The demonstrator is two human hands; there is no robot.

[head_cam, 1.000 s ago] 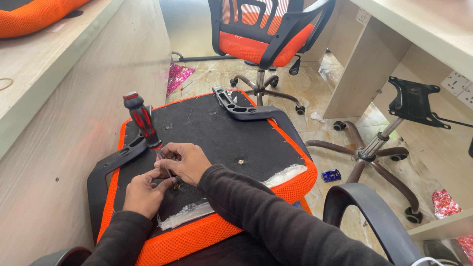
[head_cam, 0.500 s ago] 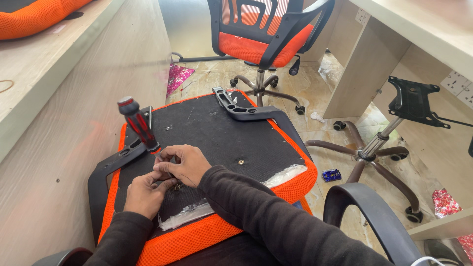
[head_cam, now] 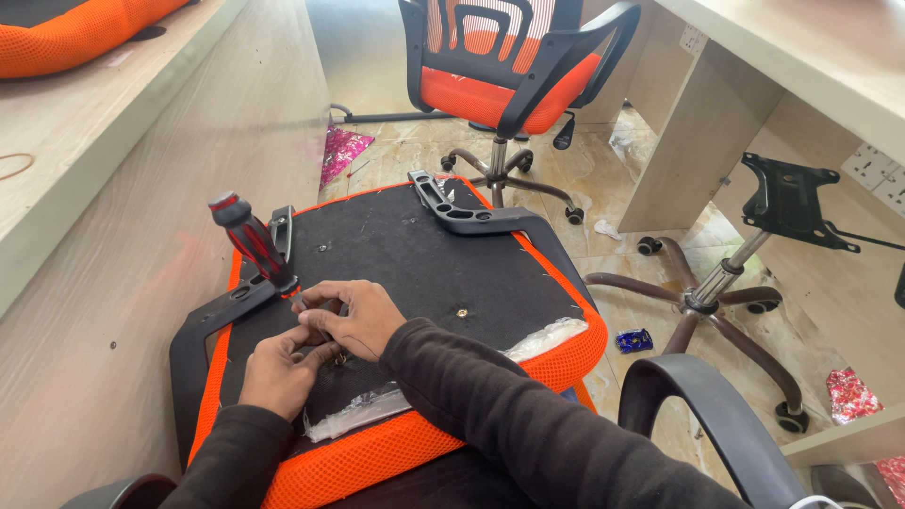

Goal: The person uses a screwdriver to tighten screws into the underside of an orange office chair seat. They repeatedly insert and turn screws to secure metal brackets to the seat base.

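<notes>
orange office chair (head_cam: 509,75), bare chair base (head_cam: 726,292), desks (head_cam: 754,85)

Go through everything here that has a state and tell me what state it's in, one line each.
Orange seat cushion: upside down, black underside up.
Screwdriver: standing tilted in the left armrest bracket, unheld.
Far armrest: lying on the seat's far edge.
Left hand: fingers pinched at a small fitting.
Right hand: fingers curled at the same spot.
Orange office chair: upright, assembled.
Wheeled chair base: upright, no seat.
</notes>
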